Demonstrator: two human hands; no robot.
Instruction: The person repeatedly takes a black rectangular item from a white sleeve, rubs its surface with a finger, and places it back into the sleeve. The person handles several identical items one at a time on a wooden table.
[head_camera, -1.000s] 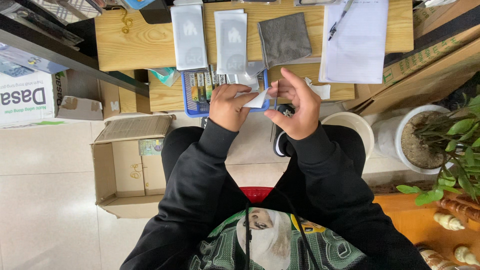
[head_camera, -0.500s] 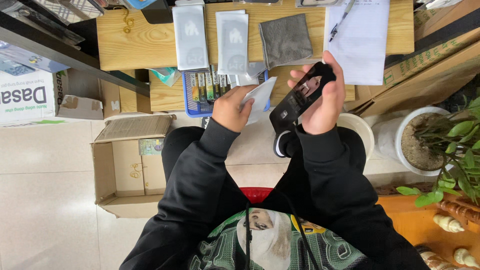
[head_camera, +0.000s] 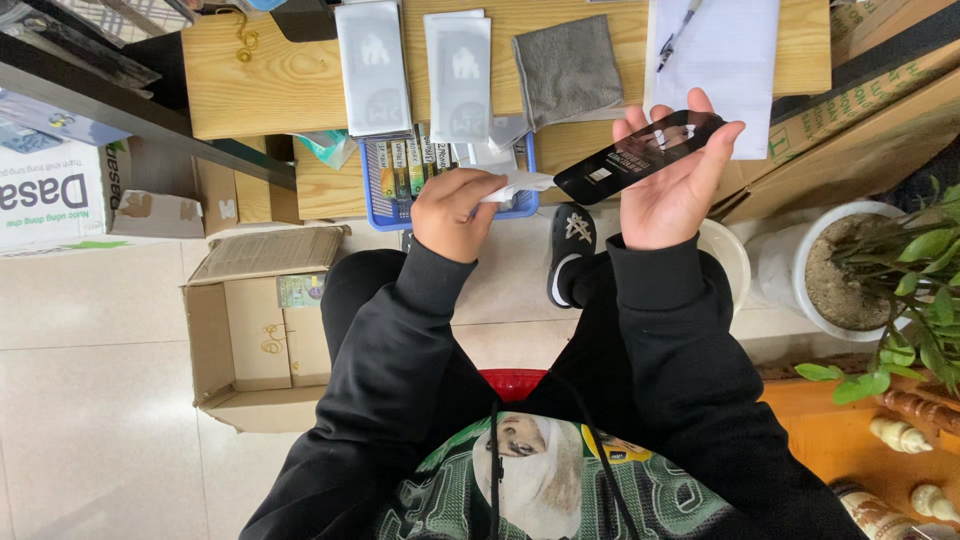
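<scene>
Wiping looks under way: right hand (head_camera: 672, 190) cradles a black phone (head_camera: 640, 155) on loosely curled fingers above the blue tray (head_camera: 375, 205), while left hand (head_camera: 452, 210) pinches what seems a white wipe (head_camera: 520, 185). Next, steady contact is needed.

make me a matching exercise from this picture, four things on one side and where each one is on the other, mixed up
Things:
1. black glass panel
2. grey cloth
3. open cardboard box
4. pen

Places:
a. on the floor, beside the person's left leg
b. lying flat on the wooden table
c. on the white paper
d. held up in the right hand

Pairs: 1-d, 2-b, 3-a, 4-c
</scene>
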